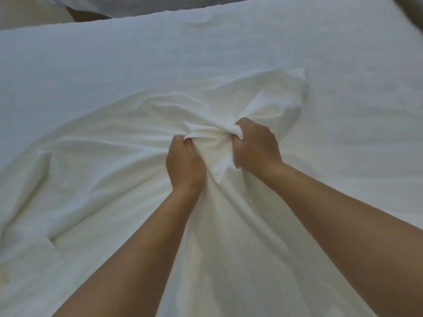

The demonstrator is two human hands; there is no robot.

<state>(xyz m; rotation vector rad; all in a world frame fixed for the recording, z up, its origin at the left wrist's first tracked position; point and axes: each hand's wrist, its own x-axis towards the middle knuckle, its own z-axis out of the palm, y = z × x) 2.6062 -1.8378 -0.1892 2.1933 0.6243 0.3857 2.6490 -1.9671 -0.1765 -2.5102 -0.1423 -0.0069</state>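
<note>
Item: cream-white crumpled cotton sheet (pixel 114 168), lying loose on the white-covered flat bed (pixel 91 53).
Hands: left hand (pixel 185 165) and right hand (pixel 256 149) side by side, each clenched on a bunched fold mid-sheet.
Handling: judged light, limp, unbreakable (it will drape and drag); corners or hems give better control.
Obscured: fingertips buried in folds; the sheet's near edge is cut off; fabric weave blurred.

With forearms extended, left hand (pixel 185 167) and right hand (pixel 257 148) clench close together.

White bed (pixel 343 65), smooth surface; rumpled cream sheet (pixel 103 168) lies directly on it, bunched near middle.
</note>
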